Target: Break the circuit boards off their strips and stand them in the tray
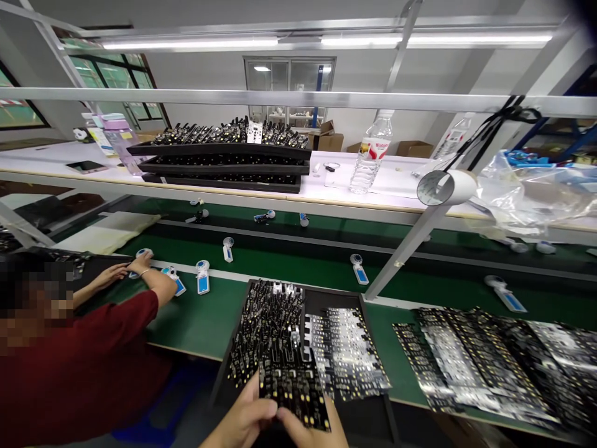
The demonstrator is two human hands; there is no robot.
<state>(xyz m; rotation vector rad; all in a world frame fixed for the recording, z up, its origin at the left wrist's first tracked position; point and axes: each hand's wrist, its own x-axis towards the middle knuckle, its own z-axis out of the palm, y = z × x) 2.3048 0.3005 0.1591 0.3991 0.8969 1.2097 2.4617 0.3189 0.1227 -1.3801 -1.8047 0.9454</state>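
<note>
A panel of small black circuit boards (296, 389) with yellowish spots is held up over the front of a black tray. My left hand (249, 410) grips its left edge, thumb on the near side. On the lower right side my right hand (317, 426) holds the same panel, its thumb close to the left one. Beneath lies the black tray (326, 298). Its left part is filled with loose black circuit boards (268, 317), and on its right part rest shiny board panels (349, 351).
Stacked circuit board panels (485, 361) cover the bench at right. A co-worker in a red sleeve (121, 323) handles a small white device at left. Several white-and-blue devices (203, 277) lie on the green belt. A slanted metal post (396, 261) carries a tape roll (445, 188); stacked trays (224, 168) and a bottle (372, 152) stand on the shelf.
</note>
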